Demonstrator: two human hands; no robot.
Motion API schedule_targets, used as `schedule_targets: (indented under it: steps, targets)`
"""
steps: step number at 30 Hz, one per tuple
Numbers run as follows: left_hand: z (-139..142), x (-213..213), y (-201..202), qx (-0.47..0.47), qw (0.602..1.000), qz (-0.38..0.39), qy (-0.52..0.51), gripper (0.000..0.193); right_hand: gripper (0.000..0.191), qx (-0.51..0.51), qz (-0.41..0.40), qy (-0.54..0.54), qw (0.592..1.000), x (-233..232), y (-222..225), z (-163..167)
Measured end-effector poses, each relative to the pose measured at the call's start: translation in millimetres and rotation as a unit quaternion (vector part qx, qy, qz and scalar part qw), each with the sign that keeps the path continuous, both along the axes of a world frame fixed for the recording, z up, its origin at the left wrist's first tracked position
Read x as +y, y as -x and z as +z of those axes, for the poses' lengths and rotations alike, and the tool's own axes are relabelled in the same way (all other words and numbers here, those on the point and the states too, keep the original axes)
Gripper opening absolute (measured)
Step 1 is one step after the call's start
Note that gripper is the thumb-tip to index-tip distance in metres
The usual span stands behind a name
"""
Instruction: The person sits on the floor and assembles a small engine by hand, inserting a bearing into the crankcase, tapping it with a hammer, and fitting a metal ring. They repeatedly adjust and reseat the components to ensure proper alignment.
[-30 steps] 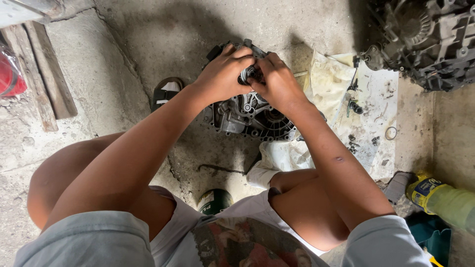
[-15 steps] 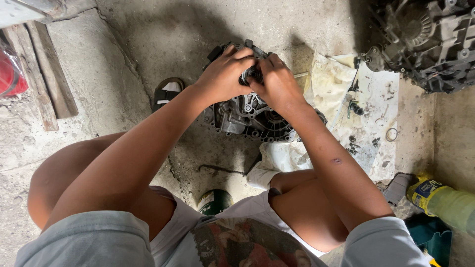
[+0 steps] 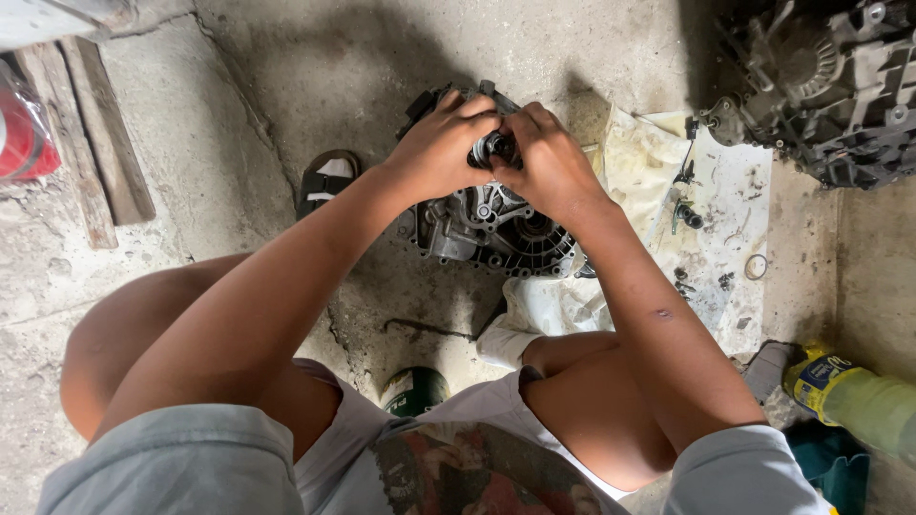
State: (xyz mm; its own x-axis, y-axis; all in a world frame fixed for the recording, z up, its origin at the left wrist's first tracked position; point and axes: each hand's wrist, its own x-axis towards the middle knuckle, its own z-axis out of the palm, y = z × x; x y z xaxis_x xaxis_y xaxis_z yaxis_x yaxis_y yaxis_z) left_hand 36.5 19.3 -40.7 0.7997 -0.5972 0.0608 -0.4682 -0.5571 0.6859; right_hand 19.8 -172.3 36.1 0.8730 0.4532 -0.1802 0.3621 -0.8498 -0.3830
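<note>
Gearbox housing [image 3: 496, 229] flat on floor, open face up; both hands' grip, left hand [image 3: 441, 148], right hand [image 3: 546, 162], pinching black shaft [image 3: 494, 148].

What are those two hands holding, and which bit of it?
Left hand and right hand both grip a small dark part at the top of the metal housing, one from each side.

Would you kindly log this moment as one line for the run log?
left hand: grips small dark part | right hand: grips same part | below: metal housing on concrete floor
</note>
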Motion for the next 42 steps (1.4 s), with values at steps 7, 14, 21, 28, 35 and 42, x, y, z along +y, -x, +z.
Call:
schedule_targets:
  steps: [7,14,21,28,35,42]
  targets:
    - [1,2,0,0.020,1.000,0.001,0.003,0.061,0.059,0.043,0.001,-0.012,0.999,0,-1,8]
    - [-2,5,2,0.015,0.998,0.018,0.059,0.057,0.056,0.000,0.041,-0.035,0.999,0,1,8]
    - [-6,5,1,0.023,0.997,0.026,0.066,0.055,0.050,-0.007,0.043,-0.044,0.998,0,5,4]
    - [-4,5,1,0.028,0.996,0.031,0.077,0.053,0.050,-0.011,0.037,-0.033,0.999,0,4,2]
    - [-2,4,2,0.046,0.997,0.031,0.055,0.058,0.042,-0.014,0.033,-0.042,0.998,-3,5,-2]
    - [1,3,2,0.051,0.996,0.035,0.060,0.059,0.038,-0.033,0.017,-0.014,0.999,-3,4,-6]
